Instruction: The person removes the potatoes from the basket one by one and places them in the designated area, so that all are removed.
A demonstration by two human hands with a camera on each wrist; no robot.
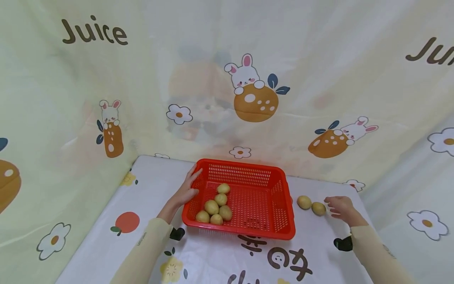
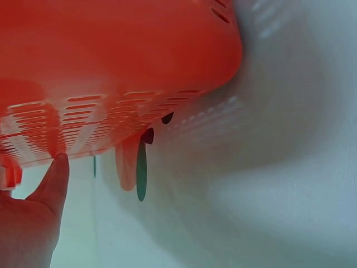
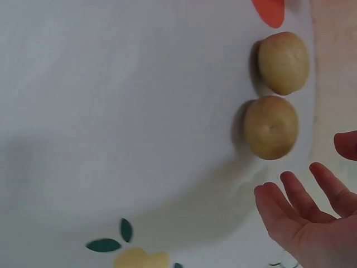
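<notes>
A red slotted plastic basket (image 1: 248, 228) stands on the table, several potatoes (image 1: 211, 207) grouped in its left half. My left hand (image 1: 184, 192) rests against the basket's left side with its fingers spread at the rim. In the left wrist view, one straight finger (image 2: 56, 176) touches the slotted outer wall. Two more potatoes lie side by side right of the basket, one nearer it (image 1: 304, 202) and one nearer my right hand (image 1: 319, 208). That right hand (image 1: 342, 208) is just beyond them, fingers apart and loosely bent, holding nothing. The right wrist view shows a gap between its fingertips and the nearest potato (image 3: 271, 127).
A white printed cloth (image 1: 149, 181) covers the table. Printed curtains (image 1: 213, 130) rise along the back and both sides, close behind the basket's far rim. Table cloth shows in front of the basket and to its left.
</notes>
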